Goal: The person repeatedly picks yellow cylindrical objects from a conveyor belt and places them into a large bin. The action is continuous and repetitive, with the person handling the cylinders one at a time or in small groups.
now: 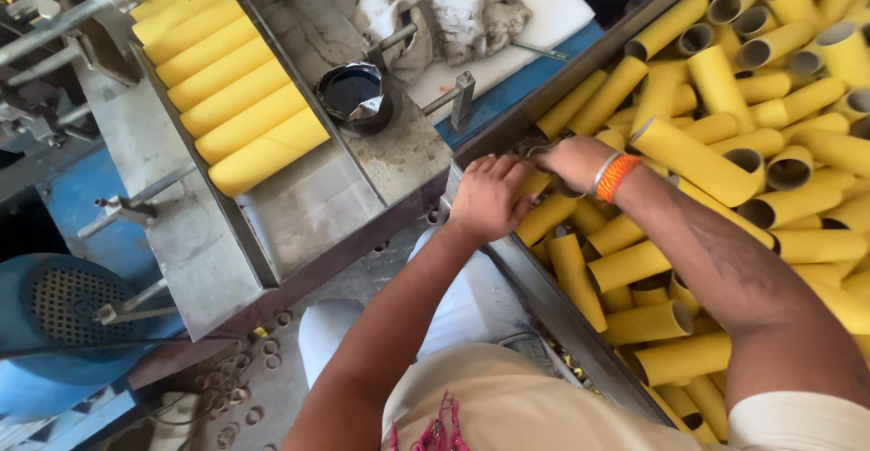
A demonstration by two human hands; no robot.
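Observation:
Both hands meet at the near corner of a metal bin [553, 310] heaped with yellow cardboard tubes [698, 161]. My left hand [488, 199] curls over the bin's rim, fingers closed around a yellow tube [535, 184] at the corner. My right hand [573, 163], with orange and silver bangles on the wrist, reaches in from the right and grips the same small cluster of tubes. Its fingers are partly hidden behind the left hand.
A sloped metal feed tray [308, 206] to the left carries a row of yellow tubes [237, 97]. A small dark pot [355, 96], a dirty rag [444, 7] and a white board lie behind. A blue motor housing [63, 324] sits lower left; metal rings litter the floor.

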